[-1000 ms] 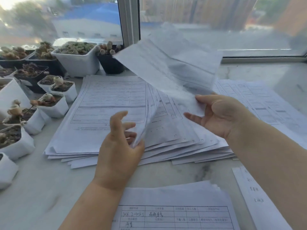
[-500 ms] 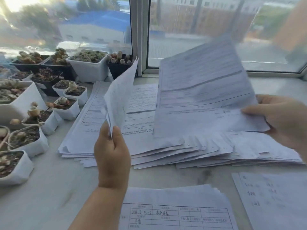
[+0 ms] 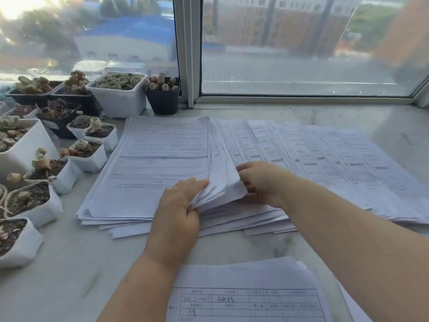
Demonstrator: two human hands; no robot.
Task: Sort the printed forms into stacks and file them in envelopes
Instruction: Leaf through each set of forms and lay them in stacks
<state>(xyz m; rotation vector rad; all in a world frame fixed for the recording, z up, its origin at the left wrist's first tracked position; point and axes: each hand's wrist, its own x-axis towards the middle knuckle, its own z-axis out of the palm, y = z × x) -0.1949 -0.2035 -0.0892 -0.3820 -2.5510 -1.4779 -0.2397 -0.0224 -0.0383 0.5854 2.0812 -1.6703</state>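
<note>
A fanned spread of printed forms [image 3: 301, 147] lies across the marble sill, with a squarer pile of forms [image 3: 151, 159] at its left end. At the seam between them, my left hand [image 3: 178, 205] grips the lifted lower corner of several sheets [image 3: 222, 182]. My right hand [image 3: 260, 180] pinches the same raised corner from the right with curled fingers. A separate stack of forms [image 3: 250, 291] with a handwritten table lies near the front edge. No envelope is in view.
Several small white and black pots of succulents [image 3: 116, 94] crowd the left side of the sill [image 3: 69, 263]. The window frame [image 3: 188, 52] stands behind the papers. Another loose sheet [image 3: 352, 310] peeks out at the bottom right under my forearm.
Both hands held sheets up in the air before; now the sheets are down on the spread and both hands are low, at a raised corner in the middle of the pile.
</note>
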